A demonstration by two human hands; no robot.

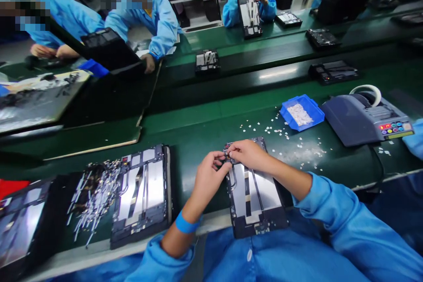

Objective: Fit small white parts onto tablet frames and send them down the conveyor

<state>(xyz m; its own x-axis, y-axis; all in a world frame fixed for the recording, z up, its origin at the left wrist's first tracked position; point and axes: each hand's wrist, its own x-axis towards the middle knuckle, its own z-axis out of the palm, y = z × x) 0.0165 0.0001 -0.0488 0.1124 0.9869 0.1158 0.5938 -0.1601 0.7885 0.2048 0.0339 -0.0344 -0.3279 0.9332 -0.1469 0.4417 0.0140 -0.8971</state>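
An opened tablet (269, 189) with bare silver battery panels, black cables and a dark frame lies in front of me, its near end reaching over the bench edge. My left hand (209, 174) is at its top left corner, thumb and curled fingers apart, fingertips close to the small parts there. From the other side my right hand (249, 154) reaches across the tablet's upper end. Its thumb and forefinger are pinched together at the same corner. Whatever is between those fingertips is too small to make out.
Left of me are a stack of similar tablets (153, 180), a pile of thin strips (95, 194) and another tablet (23, 216). To the right, a blue tray (313, 116) of white bits stands by a tape dispenser (350, 119), with scattered scraps. Co-workers sit opposite.
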